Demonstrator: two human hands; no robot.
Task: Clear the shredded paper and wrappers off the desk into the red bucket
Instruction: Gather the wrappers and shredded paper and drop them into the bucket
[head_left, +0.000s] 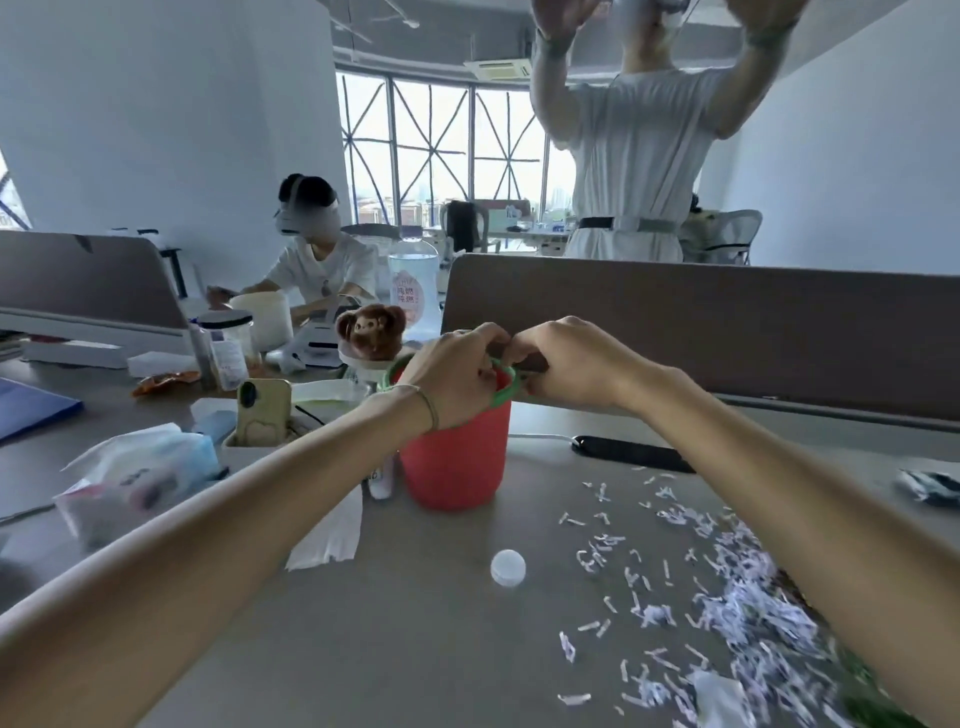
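The red bucket (452, 467) with a green rim stands on the grey desk (415, 623), just left of centre. My left hand (447, 379) and my right hand (571, 364) meet right over its opening, fingers curled and pinched together, fingertips touching. I see nothing between the fingers; their undersides are hidden. Shredded paper (753, 618) lies in a heap at the right front of the desk, with loose shreds strewn toward the bucket. A dark wrapper (930, 486) lies at the right edge. A clear wrapper (722, 696) sits among the shreds near the front.
A white bottle cap (508, 567) and a white paper strip (332, 535) lie in front of the bucket. Left are a tissue pack (140, 478), a phone (262, 410), an orange wrapper (163, 382) and a plush toy (370, 325). A brown divider (727, 332) stands behind; two people work beyond it.
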